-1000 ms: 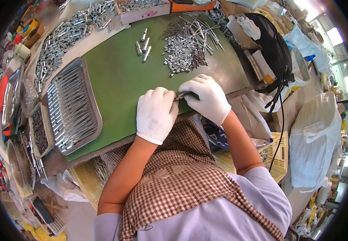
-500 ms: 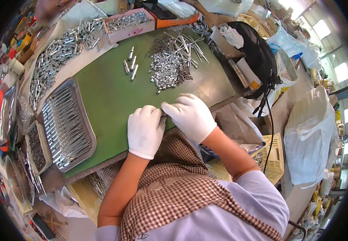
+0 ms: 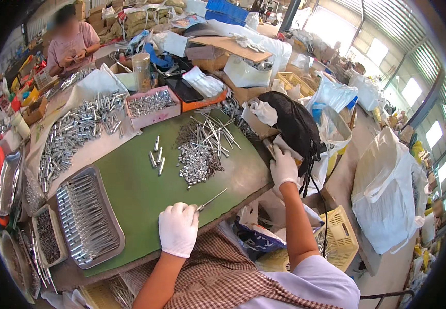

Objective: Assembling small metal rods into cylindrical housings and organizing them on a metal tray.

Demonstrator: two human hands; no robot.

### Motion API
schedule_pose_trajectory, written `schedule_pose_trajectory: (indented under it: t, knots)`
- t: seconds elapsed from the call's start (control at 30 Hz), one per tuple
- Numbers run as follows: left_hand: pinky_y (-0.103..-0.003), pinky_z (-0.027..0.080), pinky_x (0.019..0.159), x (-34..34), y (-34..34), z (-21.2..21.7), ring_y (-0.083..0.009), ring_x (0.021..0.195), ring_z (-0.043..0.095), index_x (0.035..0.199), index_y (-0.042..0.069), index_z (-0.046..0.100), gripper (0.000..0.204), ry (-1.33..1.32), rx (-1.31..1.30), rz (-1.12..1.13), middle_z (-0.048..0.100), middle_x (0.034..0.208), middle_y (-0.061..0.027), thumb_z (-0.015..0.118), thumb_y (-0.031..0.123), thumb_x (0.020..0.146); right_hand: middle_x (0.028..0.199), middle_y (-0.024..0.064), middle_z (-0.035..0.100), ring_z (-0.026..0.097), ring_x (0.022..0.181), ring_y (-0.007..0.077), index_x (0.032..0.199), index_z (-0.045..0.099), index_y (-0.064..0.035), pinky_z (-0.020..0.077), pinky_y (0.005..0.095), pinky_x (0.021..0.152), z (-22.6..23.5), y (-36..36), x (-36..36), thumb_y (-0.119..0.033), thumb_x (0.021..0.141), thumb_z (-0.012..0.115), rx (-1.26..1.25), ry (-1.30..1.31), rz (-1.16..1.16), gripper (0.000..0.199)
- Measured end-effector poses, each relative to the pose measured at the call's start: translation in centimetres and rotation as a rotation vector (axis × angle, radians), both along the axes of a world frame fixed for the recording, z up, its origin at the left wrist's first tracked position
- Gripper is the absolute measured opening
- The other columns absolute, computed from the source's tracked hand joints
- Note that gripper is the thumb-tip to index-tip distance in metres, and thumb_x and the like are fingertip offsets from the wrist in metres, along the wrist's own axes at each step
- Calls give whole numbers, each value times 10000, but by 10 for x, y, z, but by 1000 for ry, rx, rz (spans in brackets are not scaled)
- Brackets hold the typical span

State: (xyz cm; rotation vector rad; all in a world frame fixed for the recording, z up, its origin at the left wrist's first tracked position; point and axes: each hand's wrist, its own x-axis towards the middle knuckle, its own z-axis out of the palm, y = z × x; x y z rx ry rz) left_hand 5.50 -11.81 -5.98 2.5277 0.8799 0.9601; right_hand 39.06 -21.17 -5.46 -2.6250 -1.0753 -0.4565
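A thin, pointed metal rod (image 3: 214, 198) sticks out to the right from my left hand (image 3: 178, 229), closed around its thicker end just above the green mat (image 3: 145, 206). My gloved right hand (image 3: 284, 169) has reached the mat's right side. Its fingers are closed over the lower end of a metal cylinder (image 3: 268, 148) beside a black mesh bag (image 3: 294, 121). Small silver metal pieces (image 3: 194, 162) lie heaped on the mat, with loose thin rods (image 3: 215, 133) behind them. Several short metal tubes (image 3: 158, 155) lie apart to the left.
On the left, a metal tray (image 3: 123, 238) holds rows of assembled rods, next to a bin of small dark parts (image 3: 47, 237). Many metal tubes (image 3: 76, 129) lie behind it. A pink box (image 3: 153, 117) of parts stands at the back. Another person (image 3: 73, 41) sits far left.
My hands were together at the mat's front edge. The right has moved away to the metal cylinder; the left keeps the rod, now visible. The view has tilted up, bringing the other person into sight.
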Motion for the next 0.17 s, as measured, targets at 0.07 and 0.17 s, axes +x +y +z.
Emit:
schedule_pose_trajectory:
  t: [0.07,0.17]
  knots:
    - [-438,465,701,1,0,-2,-297,788,605,863,107,724,68,9,-3,5,621,838,-71,733,129,799,1193,221,583,579,1122,417,1404,508,-94,488,498,940,0,3,-2,-180,858,670,155,200,70,576]
    - [-447,468,724,0,2,-2,-311,815,608,911,105,727,115,57,15,29,627,856,-86,738,141,802,1252,229,566,586,1126,422,1459,476,-118,481,463,984,-1,-4,-46,-169,849,693,255,256,368,649]
